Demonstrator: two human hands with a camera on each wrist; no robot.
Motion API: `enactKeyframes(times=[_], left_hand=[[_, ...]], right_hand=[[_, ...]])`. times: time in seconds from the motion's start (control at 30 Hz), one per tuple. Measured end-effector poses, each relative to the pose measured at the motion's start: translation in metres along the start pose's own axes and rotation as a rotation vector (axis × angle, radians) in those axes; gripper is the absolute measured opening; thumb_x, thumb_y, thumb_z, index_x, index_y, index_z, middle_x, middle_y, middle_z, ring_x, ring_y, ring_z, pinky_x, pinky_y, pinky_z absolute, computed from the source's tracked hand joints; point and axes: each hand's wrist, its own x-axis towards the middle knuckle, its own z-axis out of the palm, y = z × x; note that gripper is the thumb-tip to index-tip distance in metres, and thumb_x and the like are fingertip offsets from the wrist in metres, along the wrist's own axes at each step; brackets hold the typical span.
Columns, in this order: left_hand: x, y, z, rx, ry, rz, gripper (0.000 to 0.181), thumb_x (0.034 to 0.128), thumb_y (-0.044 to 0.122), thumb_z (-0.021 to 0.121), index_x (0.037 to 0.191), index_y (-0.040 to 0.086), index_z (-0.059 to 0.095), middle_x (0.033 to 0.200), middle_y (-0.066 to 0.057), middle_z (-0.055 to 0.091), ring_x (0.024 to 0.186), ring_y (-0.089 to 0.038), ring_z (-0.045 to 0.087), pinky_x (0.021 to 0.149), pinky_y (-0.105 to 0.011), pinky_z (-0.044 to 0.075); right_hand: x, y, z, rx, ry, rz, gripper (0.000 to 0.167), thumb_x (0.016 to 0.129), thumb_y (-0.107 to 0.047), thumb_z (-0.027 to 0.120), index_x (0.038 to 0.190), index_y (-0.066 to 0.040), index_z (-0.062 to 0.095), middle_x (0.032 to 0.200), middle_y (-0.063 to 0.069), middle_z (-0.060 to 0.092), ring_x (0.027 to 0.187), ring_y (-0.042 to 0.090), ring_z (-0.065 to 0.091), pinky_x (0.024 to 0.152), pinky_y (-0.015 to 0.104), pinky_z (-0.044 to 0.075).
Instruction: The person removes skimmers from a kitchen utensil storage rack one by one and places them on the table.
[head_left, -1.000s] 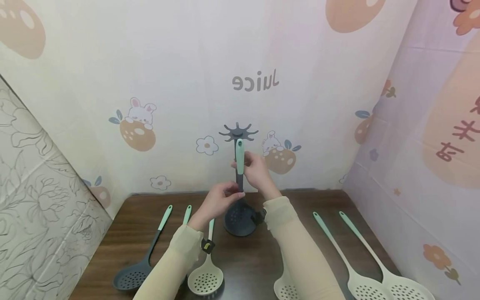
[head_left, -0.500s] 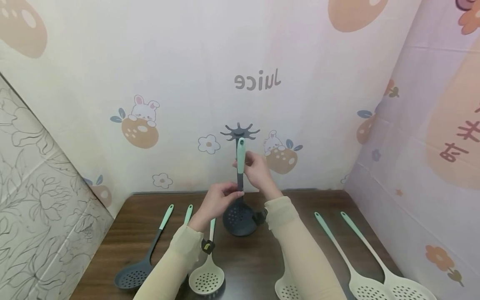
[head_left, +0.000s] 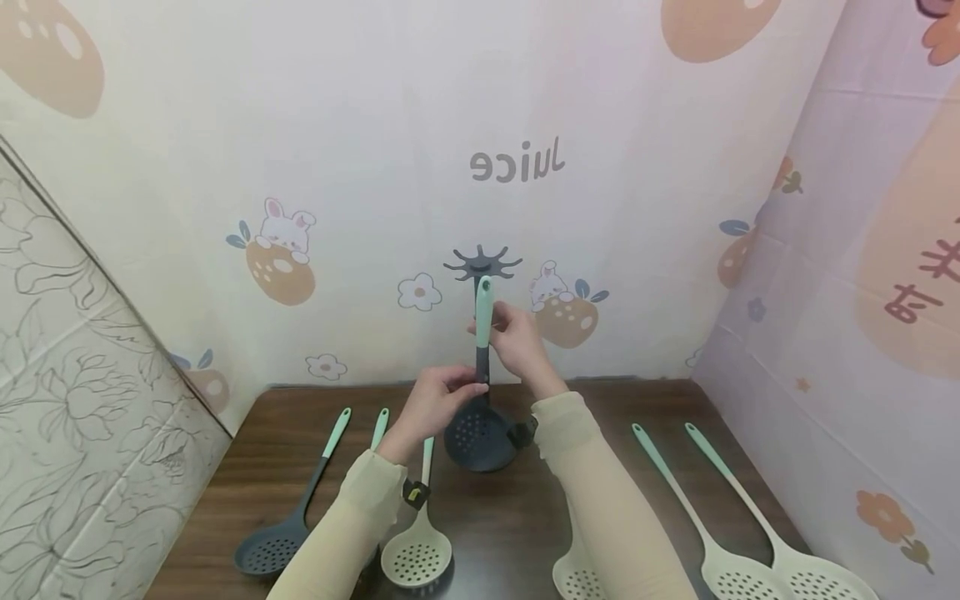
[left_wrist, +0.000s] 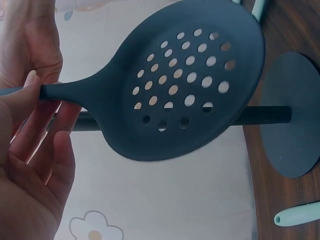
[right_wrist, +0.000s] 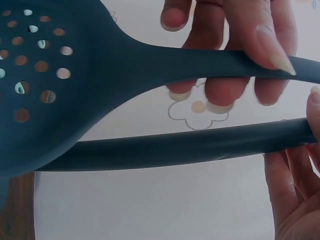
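A dark slotted skimmer (head_left: 481,437) with a mint handle hangs head down in front of a dark utensil stand (head_left: 480,265) that has curved hooks at its top. My left hand (head_left: 435,404) pinches the skimmer's neck just above its bowl, as the left wrist view shows with the thumb (left_wrist: 25,100) on the neck. Higher up, my right hand (head_left: 519,342) holds the stand's pole (right_wrist: 165,148) behind the skimmer's handle. The stand's round base (left_wrist: 295,115) appears in the left wrist view. Whether the handle's hole touches a hook is unclear.
On the brown table (head_left: 495,533), a dark skimmer (head_left: 281,542) and a cream slotted ladle (head_left: 417,550) lie at left. Another cream one (head_left: 577,575) is partly behind the right sleeve. Two cream skimmers (head_left: 735,571) lie at right. A patterned cloth (head_left: 360,192) hangs behind.
The skimmer's bowl has swung slightly left, and its handle leans a little more to the right. Both hands keep their holds. The head view has shifted slightly.
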Motion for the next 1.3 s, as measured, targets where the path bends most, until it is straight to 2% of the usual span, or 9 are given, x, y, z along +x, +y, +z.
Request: enactKeyframes(times=[0.27,0.37,0.63,0.87,1.07,1.3], left_hand=[[-0.002,0.002,-0.003,0.018,0.014,0.01,0.018,0.0945,0.025,0.071,0.108,0.014,0.076,0.092,0.014,0.073,0.083,-0.008,0.066,0.077,-0.035,0.055],[-0.003,0.002,-0.003,0.023,0.023,0.011,0.017,0.0945,0.025,0.071,0.107,0.015,0.077,0.093,0.014,0.073,0.083,-0.008,0.066,0.078,-0.035,0.055],[-0.006,0.002,0.0,-0.013,0.025,0.01,0.023,0.0939,0.026,0.071,0.111,0.01,0.076,0.095,0.012,0.074,0.085,-0.009,0.068,0.08,-0.034,0.056],[-0.012,0.002,-0.003,0.018,0.041,-0.009,0.021,0.0943,0.025,0.071,0.109,0.011,0.076,0.094,0.012,0.074,0.083,-0.007,0.068,0.078,-0.033,0.056],[-0.017,0.0,-0.008,0.027,0.053,-0.046,0.017,0.0943,0.026,0.071,0.105,0.015,0.077,0.089,0.014,0.073,0.08,-0.008,0.067,0.075,-0.034,0.056],[-0.019,-0.003,-0.012,0.04,0.062,-0.03,0.014,0.0945,0.027,0.07,0.104,0.019,0.077,0.089,0.014,0.073,0.079,-0.007,0.068,0.074,-0.032,0.056]], right_hand=[[0.0,-0.002,0.0,0.002,-0.003,0.02,0.021,0.091,-0.032,0.074,0.105,-0.017,0.069,0.099,-0.001,0.072,0.103,0.024,0.067,0.09,0.05,0.05],[0.0,-0.001,0.0,-0.005,0.002,0.015,0.02,0.091,-0.03,0.074,0.105,-0.017,0.069,0.101,0.0,0.072,0.103,0.024,0.067,0.091,0.05,0.05],[-0.002,-0.001,-0.002,-0.013,-0.002,-0.004,0.017,0.092,-0.025,0.073,0.105,-0.015,0.069,0.103,0.003,0.071,0.104,0.025,0.066,0.092,0.049,0.05],[-0.003,-0.001,-0.003,-0.044,-0.022,0.015,0.022,0.094,-0.018,0.065,0.115,-0.011,0.066,0.111,0.006,0.069,0.107,0.026,0.064,0.091,0.049,0.052],[-0.002,-0.001,-0.002,-0.08,-0.03,0.013,0.024,0.096,-0.027,0.067,0.115,-0.013,0.065,0.109,0.005,0.068,0.106,0.025,0.064,0.089,0.046,0.053],[-0.003,0.0,-0.002,-0.068,-0.029,0.003,0.025,0.095,-0.031,0.069,0.113,-0.014,0.066,0.107,0.003,0.068,0.103,0.023,0.064,0.087,0.045,0.053]])
